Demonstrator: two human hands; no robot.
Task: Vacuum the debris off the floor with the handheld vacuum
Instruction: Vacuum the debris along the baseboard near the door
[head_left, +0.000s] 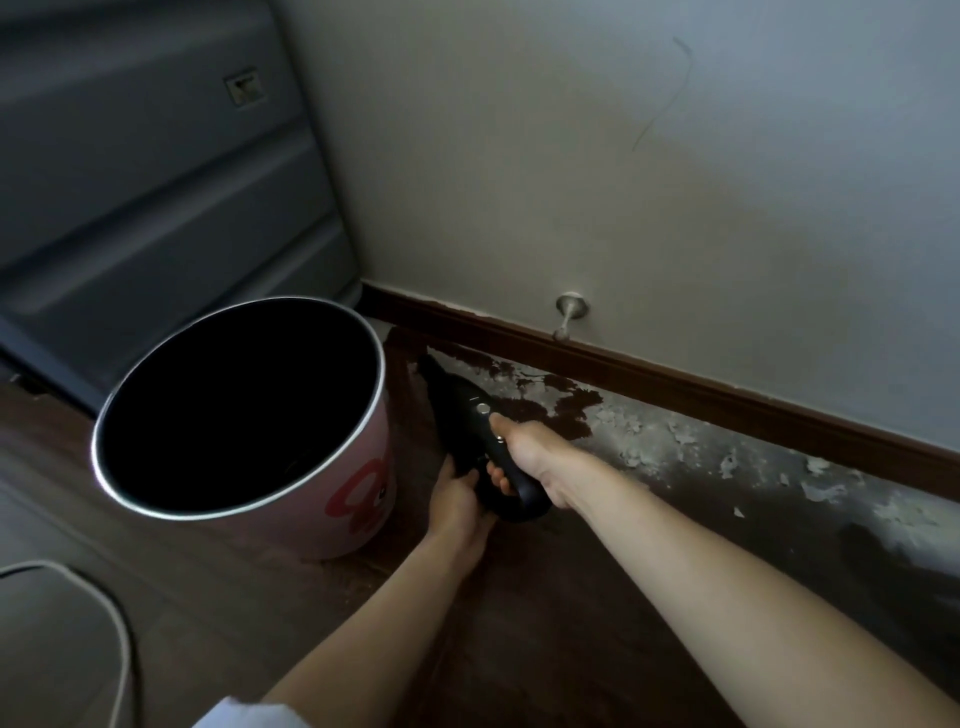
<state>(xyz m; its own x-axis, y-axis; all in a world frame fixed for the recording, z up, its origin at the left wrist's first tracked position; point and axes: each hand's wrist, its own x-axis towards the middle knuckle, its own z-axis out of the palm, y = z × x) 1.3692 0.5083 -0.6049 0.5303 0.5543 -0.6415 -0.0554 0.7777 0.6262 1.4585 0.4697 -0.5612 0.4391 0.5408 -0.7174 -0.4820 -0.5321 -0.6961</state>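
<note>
My right hand (524, 451) grips the vacuum (470, 428) by its handle, thumb near the button. My left hand (457, 501) holds its body from below. The nozzle points far-left at the floor (519, 597), between the bin (358, 499) and pale debris (639, 441) along the baseboard (675, 384).

Both hands (524, 452) grip the black vacuum (462, 410) beside a bin (358, 499).
</note>
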